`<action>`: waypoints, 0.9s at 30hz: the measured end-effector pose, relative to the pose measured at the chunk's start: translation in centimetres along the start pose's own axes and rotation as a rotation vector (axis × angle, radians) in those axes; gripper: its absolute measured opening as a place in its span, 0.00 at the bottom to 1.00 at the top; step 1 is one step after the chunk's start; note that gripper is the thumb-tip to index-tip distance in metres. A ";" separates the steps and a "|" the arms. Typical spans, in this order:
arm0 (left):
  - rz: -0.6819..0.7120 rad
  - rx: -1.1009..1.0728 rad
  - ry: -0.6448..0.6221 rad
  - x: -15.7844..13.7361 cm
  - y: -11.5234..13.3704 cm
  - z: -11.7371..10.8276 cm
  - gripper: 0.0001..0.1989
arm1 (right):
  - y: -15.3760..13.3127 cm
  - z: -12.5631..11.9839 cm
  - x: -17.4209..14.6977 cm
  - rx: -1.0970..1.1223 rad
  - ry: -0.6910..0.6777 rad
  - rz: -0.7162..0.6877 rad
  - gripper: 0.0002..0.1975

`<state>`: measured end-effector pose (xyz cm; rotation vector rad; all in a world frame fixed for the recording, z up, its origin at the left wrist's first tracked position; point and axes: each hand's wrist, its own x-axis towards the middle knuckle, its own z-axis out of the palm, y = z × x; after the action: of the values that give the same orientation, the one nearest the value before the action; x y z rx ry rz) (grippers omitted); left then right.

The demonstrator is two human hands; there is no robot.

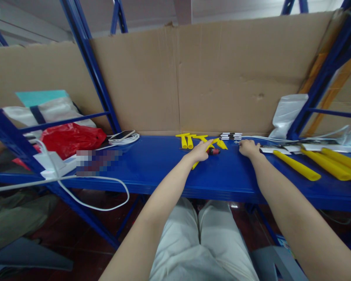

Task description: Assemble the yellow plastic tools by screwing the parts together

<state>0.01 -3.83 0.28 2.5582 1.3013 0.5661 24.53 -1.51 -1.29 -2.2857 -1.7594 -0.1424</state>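
My left hand is closed over a yellow T-shaped scraper-like piece; its ends show beyond the fingers, and the middle is covered. Just right of that hand lies a red and black screwdriver handle, beside a small yellow piece. More yellow T-shaped pieces lie behind the left hand. My right hand rests on the table with its fingers curled down at some tiny shiny metal bits. What its fingertips pinch is hidden.
A stack of white and black strips stands at the back. Yellow tubes and flat white blades lie right. At left are a phone on a coiled white cable, a red bag and a power strip. Blue posts flank the table.
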 end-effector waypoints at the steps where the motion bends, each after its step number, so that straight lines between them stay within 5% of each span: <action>1: -0.002 -0.001 -0.001 0.0 0.0 0.0 0.38 | -0.1 -0.1 -0.1 -0.004 0.003 0.000 0.20; 27: -0.005 0.015 -0.018 -0.2 0.3 -0.3 0.37 | -1.4 -1.7 -1.2 -0.059 -0.015 -0.003 0.14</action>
<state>0.00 -4.14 0.59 2.5648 1.3105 0.5330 22.98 -2.74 0.26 -2.3312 -1.7885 -0.1801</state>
